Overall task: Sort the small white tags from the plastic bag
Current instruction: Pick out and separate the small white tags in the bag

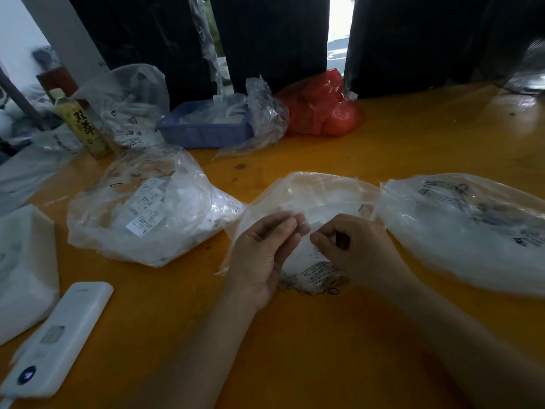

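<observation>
Both hands sit over the middle clear plastic bag on the orange tabletop — that bag is my reference for everything else. Left hand is palm-in, fingers curled forward, fingertips pinching the thin film at the bag's near edge. Right hand is loosely fisted, thumb and forefinger pinched on something small and white at the same spot; probably a tag, but it's blurred and I can't separate it from the film. The two sets of fingertips are almost touching.

Small white tags with printed text are clearly visible in a second clear bag left of the middle bag, lying flat on the tabletop. A third bag, printed with black text, lies just right of the middle bag, edges touching or nearly so.

Behind the middle bag — a blue tray holding crumpled clear plastic, and a red plastic bag right of the tray. Far left behind: a drink bottle with a yellow label, upright, and another clear bag beside it. Near left of the middle bag: a white power bank with a lit display, and a white block-like item at the frame edge.
</observation>
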A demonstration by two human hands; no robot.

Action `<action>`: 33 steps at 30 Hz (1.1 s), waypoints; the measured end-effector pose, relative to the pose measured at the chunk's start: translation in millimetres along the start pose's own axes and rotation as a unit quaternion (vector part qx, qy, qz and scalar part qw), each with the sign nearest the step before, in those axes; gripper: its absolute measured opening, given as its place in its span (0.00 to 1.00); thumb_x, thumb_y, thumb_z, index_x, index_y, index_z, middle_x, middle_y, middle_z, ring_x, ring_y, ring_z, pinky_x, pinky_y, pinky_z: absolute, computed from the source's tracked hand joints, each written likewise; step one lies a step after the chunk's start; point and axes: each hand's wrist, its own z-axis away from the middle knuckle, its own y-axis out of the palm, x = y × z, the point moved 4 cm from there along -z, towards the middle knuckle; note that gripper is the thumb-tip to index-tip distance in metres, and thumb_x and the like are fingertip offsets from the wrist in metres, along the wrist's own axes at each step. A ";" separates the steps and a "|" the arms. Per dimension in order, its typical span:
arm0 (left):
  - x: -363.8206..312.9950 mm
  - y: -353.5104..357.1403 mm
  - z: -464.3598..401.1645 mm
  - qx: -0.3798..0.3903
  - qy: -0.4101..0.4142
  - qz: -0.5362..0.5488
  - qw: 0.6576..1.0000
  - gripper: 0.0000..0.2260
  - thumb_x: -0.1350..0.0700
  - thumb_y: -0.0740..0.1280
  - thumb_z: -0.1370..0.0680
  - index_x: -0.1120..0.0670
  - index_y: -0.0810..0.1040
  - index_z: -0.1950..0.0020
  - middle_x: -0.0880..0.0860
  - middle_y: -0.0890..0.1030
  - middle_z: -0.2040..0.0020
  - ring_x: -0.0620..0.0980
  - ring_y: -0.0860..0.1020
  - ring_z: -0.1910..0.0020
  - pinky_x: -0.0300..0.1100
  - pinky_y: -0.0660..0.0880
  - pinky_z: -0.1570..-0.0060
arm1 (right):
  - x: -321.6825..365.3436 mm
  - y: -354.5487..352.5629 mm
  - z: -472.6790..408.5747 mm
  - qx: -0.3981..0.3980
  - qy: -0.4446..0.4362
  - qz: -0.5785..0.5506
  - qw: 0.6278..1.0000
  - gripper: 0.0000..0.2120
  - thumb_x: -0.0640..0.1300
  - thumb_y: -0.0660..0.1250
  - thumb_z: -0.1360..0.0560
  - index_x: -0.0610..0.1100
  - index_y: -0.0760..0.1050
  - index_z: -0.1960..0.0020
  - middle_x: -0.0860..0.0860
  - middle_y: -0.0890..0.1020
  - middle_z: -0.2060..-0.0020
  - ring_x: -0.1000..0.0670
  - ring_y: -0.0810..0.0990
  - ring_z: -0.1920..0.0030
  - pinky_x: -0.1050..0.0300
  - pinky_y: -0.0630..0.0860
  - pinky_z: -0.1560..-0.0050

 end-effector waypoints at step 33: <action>12.1 -1.0 3.7 0.042 0.090 -0.336 0.937 0.11 0.56 0.79 0.24 0.40 0.88 0.48 0.41 0.89 0.49 0.41 0.87 0.46 0.33 0.81 0.48 | 11.2 -24.6 2.0 -0.080 -0.001 -0.074 0.994 0.07 0.41 0.72 0.22 0.51 0.82 0.46 0.66 0.80 0.54 0.63 0.80 0.46 0.72 0.75 0.47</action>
